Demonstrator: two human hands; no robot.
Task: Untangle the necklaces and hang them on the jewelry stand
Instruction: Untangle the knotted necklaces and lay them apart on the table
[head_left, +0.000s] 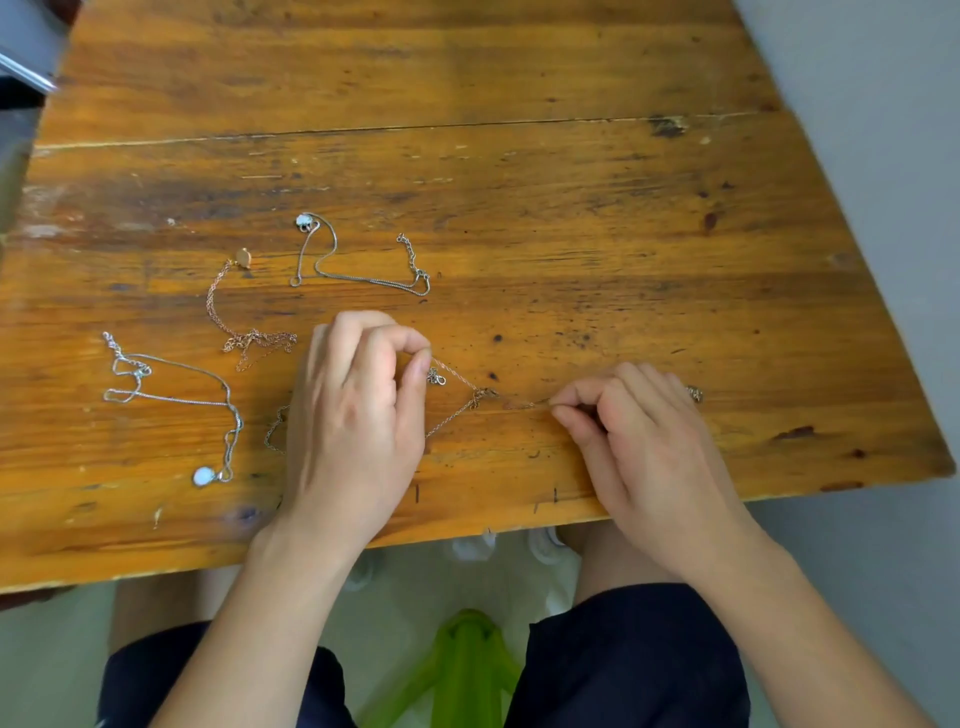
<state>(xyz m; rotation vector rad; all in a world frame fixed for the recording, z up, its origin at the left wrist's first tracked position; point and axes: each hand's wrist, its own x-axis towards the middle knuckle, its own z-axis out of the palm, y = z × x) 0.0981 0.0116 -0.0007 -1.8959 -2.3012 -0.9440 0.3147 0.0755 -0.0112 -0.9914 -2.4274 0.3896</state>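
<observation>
A worn wooden table (519, 156) fills most of the view, its near edge running across in front of the person; below that edge show dark shorts (623, 649) and, between the knees, a bright green stool (467, 665).

Both hands lie over the near middle of the table; the left hand (353, 415) is raised a little, its thumb and forefinger closed together on a thin rose-gold chain (457, 375), the other fingers curled behind; the right hand (644, 431) sits low at the near right, thumb and forefinger tip pinched on the same chain, the remaining fingers folded in.

The chain runs taut from the left fingertips down to a small knot (484, 393) between the hands, then on to the right fingertips; a second strand leaves the knot toward the near left and passes under the left hand; a short end shows just right of the right hand.

Three other necklaces lie loose on the table, apart from one another; a silver necklace (182, 397) at the near left carries a pale round pendant (203, 476) at its near end; a second silver necklace (363, 278) lies far of the left hand, with a whitish pendant (304, 222) at its far left; between these, a rose-gold necklace (218, 312) bunches at its near end and bears an oval pendant (243, 257) at its far end.
</observation>
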